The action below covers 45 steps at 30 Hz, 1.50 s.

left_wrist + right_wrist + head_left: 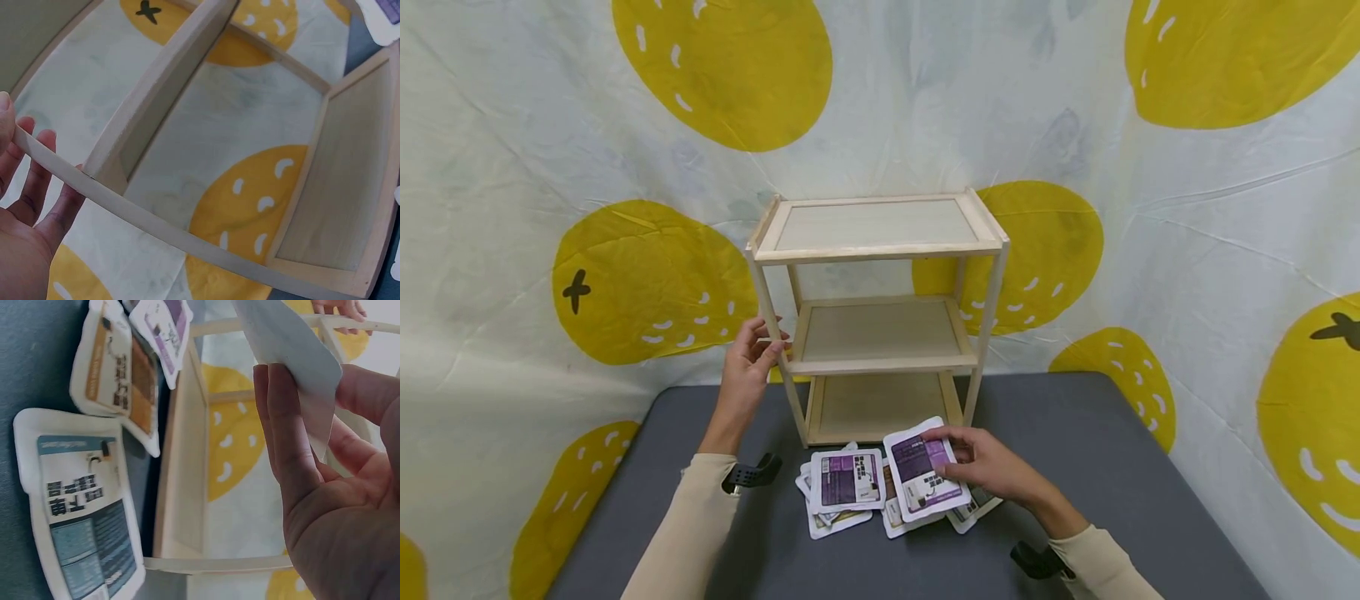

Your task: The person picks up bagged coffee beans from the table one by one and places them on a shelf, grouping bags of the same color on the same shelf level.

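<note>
A small three-tier wooden shelf (880, 364) stands on the dark table. My left hand (754, 354) holds its left front post (169, 219) near the middle tier, thumb in front and fingers behind. My right hand (981, 462) pinches a white packet with a purple label (919, 471) between thumb and fingers, raised in front of the bottom tier. In the right wrist view, the plain white back of that packet (300, 353) faces the camera. Several similar packets lie below, among them one with a purple label (848, 481) at left and one with a blue label (87, 506) at right.
The dark grey tabletop (1097, 492) stretches to both sides of the shelf. Behind it hangs a pale cloth (895, 100) printed with large yellow fruit. A brown-labelled packet (119, 369) lies near the shelf's front edge. Each wrist wears a black band (752, 473).
</note>
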### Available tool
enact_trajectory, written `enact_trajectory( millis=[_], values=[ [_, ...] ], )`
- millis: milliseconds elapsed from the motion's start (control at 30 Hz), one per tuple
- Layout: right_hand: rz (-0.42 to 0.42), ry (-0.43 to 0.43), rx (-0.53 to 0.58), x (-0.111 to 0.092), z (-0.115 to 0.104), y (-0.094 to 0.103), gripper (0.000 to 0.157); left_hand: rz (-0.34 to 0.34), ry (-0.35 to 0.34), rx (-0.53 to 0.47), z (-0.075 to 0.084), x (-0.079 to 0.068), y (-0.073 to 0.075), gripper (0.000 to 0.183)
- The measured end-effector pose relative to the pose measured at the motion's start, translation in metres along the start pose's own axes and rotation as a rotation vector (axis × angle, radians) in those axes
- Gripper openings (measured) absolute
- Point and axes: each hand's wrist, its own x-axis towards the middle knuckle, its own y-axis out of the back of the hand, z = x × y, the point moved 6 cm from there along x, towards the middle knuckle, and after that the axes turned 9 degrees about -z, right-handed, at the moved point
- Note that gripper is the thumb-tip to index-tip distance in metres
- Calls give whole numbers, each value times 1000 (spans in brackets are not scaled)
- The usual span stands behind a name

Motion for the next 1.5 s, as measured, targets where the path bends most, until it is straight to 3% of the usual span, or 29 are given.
enact_trajectory(
  millis=[533, 867, 1500],
  values=[
    [51, -15, -81, -5, -34, 4, 53, -7, 4, -25, -1, -1, -1, 41],
    [40, 34, -56, -7, -55, 6, 53, -10, 2, -27, -2, -1, 0, 42],
    [66, 85, -123, -9, -87, 17, 54, -11, 4, -22, -1, 0, 0, 40]
  ],
)
